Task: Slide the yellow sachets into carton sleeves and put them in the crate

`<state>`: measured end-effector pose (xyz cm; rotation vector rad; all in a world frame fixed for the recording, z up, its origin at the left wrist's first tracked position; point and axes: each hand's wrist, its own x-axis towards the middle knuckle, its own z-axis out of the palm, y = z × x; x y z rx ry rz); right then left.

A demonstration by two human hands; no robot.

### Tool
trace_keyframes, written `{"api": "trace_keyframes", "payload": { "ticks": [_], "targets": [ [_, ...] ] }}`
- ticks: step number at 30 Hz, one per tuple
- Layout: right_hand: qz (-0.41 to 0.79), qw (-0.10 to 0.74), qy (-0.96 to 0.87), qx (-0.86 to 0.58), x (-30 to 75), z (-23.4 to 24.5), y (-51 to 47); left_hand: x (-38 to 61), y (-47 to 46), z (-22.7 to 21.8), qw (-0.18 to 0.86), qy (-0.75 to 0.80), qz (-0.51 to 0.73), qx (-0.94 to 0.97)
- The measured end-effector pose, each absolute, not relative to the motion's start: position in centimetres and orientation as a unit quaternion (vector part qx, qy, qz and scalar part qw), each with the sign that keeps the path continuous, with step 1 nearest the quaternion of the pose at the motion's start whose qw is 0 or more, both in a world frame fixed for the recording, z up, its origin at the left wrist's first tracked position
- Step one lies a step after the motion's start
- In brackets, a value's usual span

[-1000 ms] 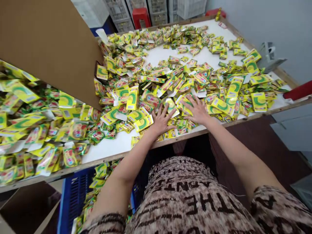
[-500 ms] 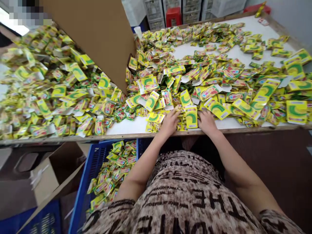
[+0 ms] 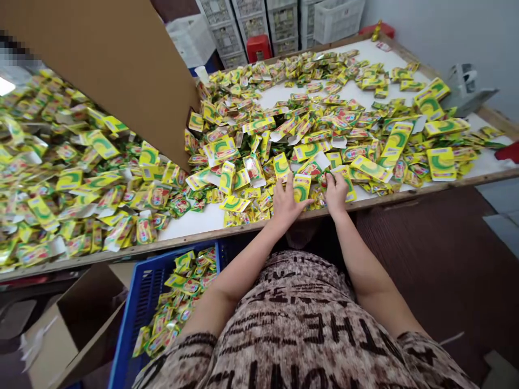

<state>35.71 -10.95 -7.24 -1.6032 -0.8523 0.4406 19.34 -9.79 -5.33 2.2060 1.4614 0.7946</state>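
Pinching a green packet (image 3: 323, 180), right fingers (image 3: 331, 181); left fingers (image 3: 289, 185) spread beside a yellow carton (image 3: 301, 189).

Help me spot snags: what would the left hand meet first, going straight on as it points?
The left hand would likely first meet the yellow-and-green packet just ahead; whether the two touch is unclear.

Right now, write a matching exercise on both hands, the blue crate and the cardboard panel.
1. left hand
2. right hand
3. blue crate
4. cardboard panel

A. below the table's near edge
B. thumb spread from fingers
C. standing among packets on the table
D. bunched at a small green packet

Pairs: 1-B; 2-D; 3-A; 4-C
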Motion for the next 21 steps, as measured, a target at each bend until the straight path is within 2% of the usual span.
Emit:
{"api": "trace_keyframes", "payload": {
  "ticks": [4, 8, 11, 13, 21],
  "targets": [
    [0.286, 0.703, -0.276, -0.59, 36.5, -7.6, -10.5, 20.3, -9.1, -5.6, 0.252, 0.512, 0.283, 0.771],
    [0.325, 0.717, -0.29, -0.545, 36.7, -7.7, -10.6, 17.0, -8.3, -4.6, 0.452, 0.501, 0.406, 0.617],
    [0.35, 0.692, -0.316, -0.546, 36.4, -7.6, -11.0, 13.3, -8.3, -3.4, 0.631, 0.444, 0.472, 0.427],
    [0.384, 0.662, -0.336, -0.549, 36.2, -7.2, -11.1, 11.4, -8.7, -2.9, 0.689, 0.419, 0.484, 0.341],
    [0.553, 0.48, -0.445, -0.515, 32.5, -3.9, -10.9, 9.8, -8.8, -5.2, 0.678, 0.44, 0.49, 0.328]
  ]
}}
